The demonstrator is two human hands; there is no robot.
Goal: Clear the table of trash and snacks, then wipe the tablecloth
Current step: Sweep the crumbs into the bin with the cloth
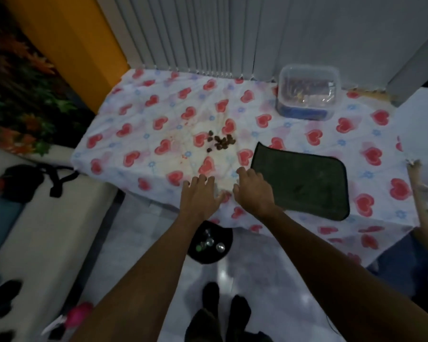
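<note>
- Tablecloth [139, 112]: white, red hearts, small blue flowers.
- Cloth [302, 183]: dark green, black edging.
- Snack pieces [221, 141]: brown.
- Container [309, 91]: clear, blue base.
- Wall [67, 38]: orange.

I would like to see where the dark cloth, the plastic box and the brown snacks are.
dark cloth [304, 183]: head view, centre of the cloth.
plastic box [304, 111]: head view, on its front wall.
brown snacks [221, 141]: head view, middle of the pile.

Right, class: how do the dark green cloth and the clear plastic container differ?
The dark green cloth lies flat; the clear plastic container stands with raised walls. The cloth is opaque; the container shows its contents. The cloth is near the front edge; the container is at the far edge. Both sit on the heart-print tablecloth.
</note>
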